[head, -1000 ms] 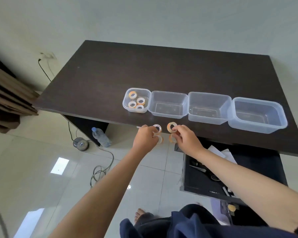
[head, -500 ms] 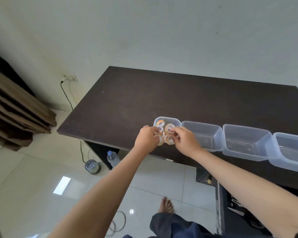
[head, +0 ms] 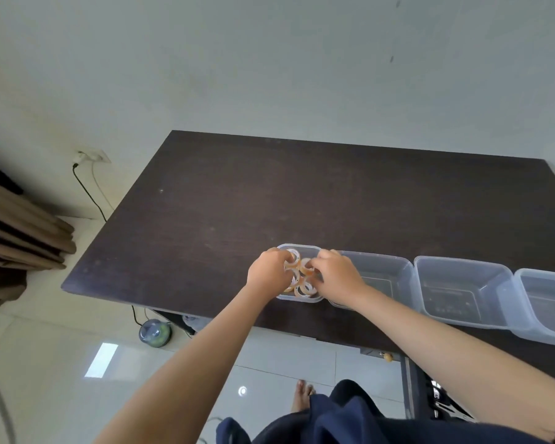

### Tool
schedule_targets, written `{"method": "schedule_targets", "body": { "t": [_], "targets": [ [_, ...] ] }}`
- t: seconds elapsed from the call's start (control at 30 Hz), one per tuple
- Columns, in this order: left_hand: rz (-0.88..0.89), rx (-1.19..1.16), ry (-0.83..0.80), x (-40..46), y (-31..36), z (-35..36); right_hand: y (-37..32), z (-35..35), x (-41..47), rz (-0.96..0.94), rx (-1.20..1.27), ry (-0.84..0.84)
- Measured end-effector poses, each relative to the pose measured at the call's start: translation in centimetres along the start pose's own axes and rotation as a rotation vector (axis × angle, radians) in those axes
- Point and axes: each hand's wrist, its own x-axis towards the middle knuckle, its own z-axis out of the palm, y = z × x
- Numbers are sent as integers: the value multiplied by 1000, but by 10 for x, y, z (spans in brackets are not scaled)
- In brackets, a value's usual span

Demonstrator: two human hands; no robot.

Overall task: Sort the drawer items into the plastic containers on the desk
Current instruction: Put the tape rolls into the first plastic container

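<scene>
Both hands are over the small clear container [head: 302,247] at the left end of a row on the dark desk [head: 269,193]. My left hand [head: 267,273] pinches tape rolls [head: 291,255] at the container's left side. My right hand [head: 335,274] pinches tape rolls [head: 305,263] at its right side. More orange-and-white tape rolls [head: 305,289] lie inside the container, partly hidden by my fingers.
Three larger clear containers [head: 385,267] [head: 462,283] [head: 548,299] stand in a row to the right. The open drawer [head: 430,392] shows at the lower right under the desk edge. A water bottle and cables lie on the floor at the left.
Both hands carried the tape rolls from in front of the desk edge up over the small container and lowered them into it. The camera has tilted upward.
</scene>
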Motion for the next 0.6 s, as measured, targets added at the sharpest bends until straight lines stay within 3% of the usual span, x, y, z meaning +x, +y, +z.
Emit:
{"method": "schedule_targets", "body": {
  "t": [0.27,0.6],
  "targets": [
    [-13,-67,11,-17,-4,-1,-2,-4,-8,24,101,53],
    [-8,-141,192,-109,8,12,-18,-7,-88,-38,157,237]
  ]
}}
